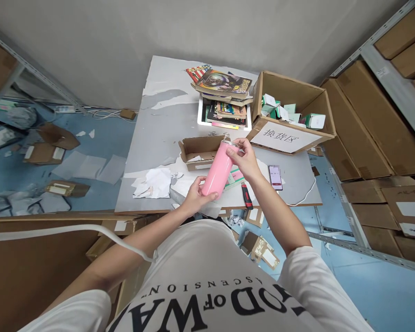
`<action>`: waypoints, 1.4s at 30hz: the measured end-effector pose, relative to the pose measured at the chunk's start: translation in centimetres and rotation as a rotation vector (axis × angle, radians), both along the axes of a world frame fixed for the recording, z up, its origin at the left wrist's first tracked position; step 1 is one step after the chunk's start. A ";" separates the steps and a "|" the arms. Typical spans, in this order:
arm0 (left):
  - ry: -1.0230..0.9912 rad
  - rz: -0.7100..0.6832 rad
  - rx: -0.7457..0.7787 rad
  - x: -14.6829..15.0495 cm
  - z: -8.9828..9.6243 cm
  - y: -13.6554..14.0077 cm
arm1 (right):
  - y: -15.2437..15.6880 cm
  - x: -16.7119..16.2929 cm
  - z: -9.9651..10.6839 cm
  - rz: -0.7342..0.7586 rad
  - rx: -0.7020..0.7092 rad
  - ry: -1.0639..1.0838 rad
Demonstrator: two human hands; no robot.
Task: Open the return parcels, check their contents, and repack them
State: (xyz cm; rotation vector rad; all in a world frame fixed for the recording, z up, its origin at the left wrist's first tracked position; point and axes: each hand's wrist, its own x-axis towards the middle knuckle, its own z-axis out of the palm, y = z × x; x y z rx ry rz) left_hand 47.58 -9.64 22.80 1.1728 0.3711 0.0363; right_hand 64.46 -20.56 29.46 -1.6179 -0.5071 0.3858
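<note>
A pink tumbler [217, 171] with a clear lid is held tilted over the near part of the table. My left hand [198, 196] grips its lower end, fingers closed around the base. At the upper end, my right hand [244, 159] is closed on the rim by the lid. Just behind the tumbler stands an open cardboard box [202, 163] with some paper inside. A red and black box cutter [246, 195] lies to the right of the tumbler, beside a green and pink card [235, 177]. Crumpled white paper [154, 183] is on the left.
At the back, books and magazines [224, 85] are piled on a white tray [204, 123]. A large cardboard box [293, 85] holding small green and white boxes stands at the back right. A phone [275, 177] lies near the right edge. Shelves with cartons [383, 120] flank the table.
</note>
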 end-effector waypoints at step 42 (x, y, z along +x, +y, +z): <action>0.017 -0.294 -0.185 1.6 -2.9 -0.9 | -6.5 1.9 -1.7 0.104 0.079 0.084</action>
